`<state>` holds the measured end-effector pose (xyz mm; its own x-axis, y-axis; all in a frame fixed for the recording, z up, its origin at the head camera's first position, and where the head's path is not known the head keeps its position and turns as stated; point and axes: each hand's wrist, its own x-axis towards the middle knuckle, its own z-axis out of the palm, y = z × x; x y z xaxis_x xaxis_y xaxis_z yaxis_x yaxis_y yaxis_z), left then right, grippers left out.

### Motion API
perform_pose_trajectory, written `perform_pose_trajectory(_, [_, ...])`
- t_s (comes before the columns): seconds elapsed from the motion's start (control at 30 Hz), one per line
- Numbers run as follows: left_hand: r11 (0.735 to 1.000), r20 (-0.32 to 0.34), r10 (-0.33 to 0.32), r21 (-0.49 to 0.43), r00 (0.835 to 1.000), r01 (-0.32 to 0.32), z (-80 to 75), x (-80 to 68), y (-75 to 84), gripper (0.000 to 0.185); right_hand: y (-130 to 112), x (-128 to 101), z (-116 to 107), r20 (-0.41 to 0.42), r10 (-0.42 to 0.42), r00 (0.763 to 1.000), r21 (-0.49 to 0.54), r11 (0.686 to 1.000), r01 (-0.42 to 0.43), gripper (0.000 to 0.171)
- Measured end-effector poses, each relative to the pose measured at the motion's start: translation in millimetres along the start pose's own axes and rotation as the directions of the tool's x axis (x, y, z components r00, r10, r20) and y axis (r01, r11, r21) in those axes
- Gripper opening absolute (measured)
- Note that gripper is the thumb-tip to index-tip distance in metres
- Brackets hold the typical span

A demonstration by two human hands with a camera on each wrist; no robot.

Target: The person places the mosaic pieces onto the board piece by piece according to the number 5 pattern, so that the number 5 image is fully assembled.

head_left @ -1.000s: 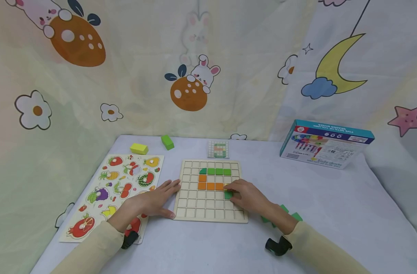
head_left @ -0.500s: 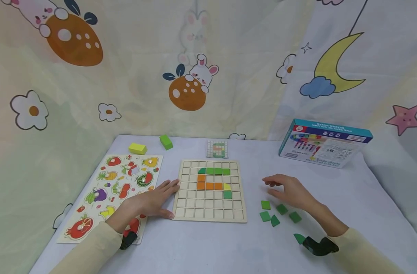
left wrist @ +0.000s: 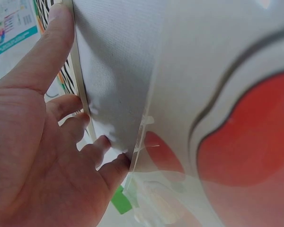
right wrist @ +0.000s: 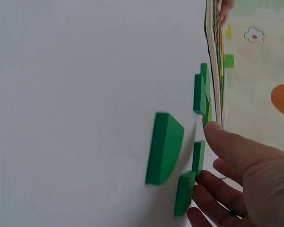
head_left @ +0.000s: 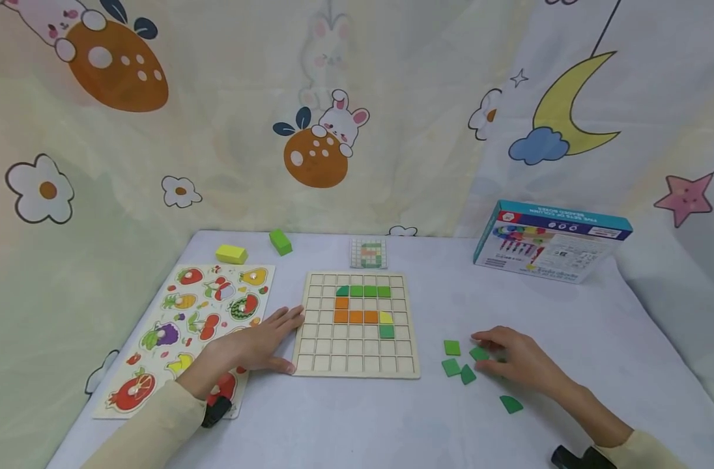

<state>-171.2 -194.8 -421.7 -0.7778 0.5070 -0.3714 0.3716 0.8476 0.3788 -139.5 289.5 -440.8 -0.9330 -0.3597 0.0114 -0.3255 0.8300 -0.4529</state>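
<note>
A wooden grid board (head_left: 322, 363) lies at the middle of the table, with green, orange and yellow (head_left: 385, 318) tiles set in some of its cells. My left hand (head_left: 254, 344) rests at its left edge, fingers extended along the rim and thumb near the front corner. To the right of the board several loose green tiles lie on the cloth. My right hand (head_left: 524, 360) is low over them, thumb and fingers apart around a green square tile (head_left: 479, 353). A rounded green tile (right wrist: 165, 149) lies nearest the camera in the right wrist view.
A fruit picture board (head_left: 119, 384) lies under the left forearm. Behind are a yellow block (head_left: 231, 254), a green block (head_left: 281, 242) and a small pattern card (head_left: 369, 253). A blue-and-white box (head_left: 553, 241) stands at the back right, before a printed cloth backdrop.
My right hand has left the board, where a yellow tile now shows, and moved right and down to the loose green tiles. The left hand stays at the board's edge.
</note>
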Motion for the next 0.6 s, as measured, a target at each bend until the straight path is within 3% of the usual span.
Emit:
perform_pose_trajectory(0.33, [1.0, 0.005, -0.008, -0.005, 1.0, 0.008, 0.1, -0.5, 0.1, 0.096, -20, 14, 8, -0.062, -0.004, 0.998, -0.05, 0.999, 0.001, 0.044])
perform_pose_trajectory(0.6, [1.0, 0.007, -0.017, -0.004, 1.0, 0.017, -1.1, -1.9, 3.5, 0.096, -77, 48, 23, 0.003, -0.171, 0.985, -0.006, 0.985, 0.171, 0.045])
